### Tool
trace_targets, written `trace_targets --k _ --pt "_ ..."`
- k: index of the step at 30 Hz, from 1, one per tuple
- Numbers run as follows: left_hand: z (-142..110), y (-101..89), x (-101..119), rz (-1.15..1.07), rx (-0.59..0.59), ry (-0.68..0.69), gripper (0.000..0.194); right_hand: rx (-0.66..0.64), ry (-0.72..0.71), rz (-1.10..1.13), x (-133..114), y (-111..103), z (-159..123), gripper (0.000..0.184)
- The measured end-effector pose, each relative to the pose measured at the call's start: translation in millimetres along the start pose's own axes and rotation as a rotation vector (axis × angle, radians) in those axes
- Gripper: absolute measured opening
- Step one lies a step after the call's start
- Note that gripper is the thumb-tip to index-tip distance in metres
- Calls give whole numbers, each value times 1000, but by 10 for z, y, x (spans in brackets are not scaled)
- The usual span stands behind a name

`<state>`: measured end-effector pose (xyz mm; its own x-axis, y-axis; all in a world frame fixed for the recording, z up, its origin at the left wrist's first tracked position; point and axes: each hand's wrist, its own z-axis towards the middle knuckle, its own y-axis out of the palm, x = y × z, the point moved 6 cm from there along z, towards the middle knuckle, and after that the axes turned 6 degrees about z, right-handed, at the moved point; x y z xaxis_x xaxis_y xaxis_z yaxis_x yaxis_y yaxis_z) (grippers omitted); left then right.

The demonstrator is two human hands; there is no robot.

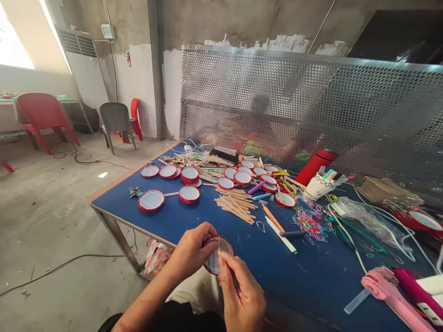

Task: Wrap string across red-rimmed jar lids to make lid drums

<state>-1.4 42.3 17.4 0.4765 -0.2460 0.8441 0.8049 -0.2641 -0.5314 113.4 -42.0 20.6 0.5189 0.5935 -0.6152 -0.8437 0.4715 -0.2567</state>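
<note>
My left hand (192,251) is closed round the rim of a small round red-rimmed lid (216,260) held just over the near edge of the blue table (311,276). My right hand (240,295) pinches a thin yellow rubber band (218,244) stretched up across the lid's face. Ahead on the table lie a pile of wooden craft sticks (237,207), several more red-rimmed lids (188,193) and one lid fixed to a stick (151,200).
Loose coloured rubber bands (308,221), markers (281,235), a white cup of pens (323,185), a red bottle (314,166) and a pink glue gun (387,288) lie at the right. A perforated metal screen (311,101) backs the table; a person sits behind it. Chairs (116,121) stand at left.
</note>
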Motion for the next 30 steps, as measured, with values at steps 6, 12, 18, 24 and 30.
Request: trace_targets --k 6,12,18,24,30 --pt "12 -5 -58 -76 30 -26 6 37 197 100 147 -17 -194 16" --pt "37 11 -130 -253 15 -75 13 108 576 300 250 -37 -367 27" --pt "45 27 -165 -359 28 -77 15 192 840 563 312 11 -525 33" --pt "37 33 -151 -380 28 -81 16 287 898 772 418 2 -626 30" --pt "38 21 -149 -456 60 -79 21 354 947 933 437 59 -696 31"
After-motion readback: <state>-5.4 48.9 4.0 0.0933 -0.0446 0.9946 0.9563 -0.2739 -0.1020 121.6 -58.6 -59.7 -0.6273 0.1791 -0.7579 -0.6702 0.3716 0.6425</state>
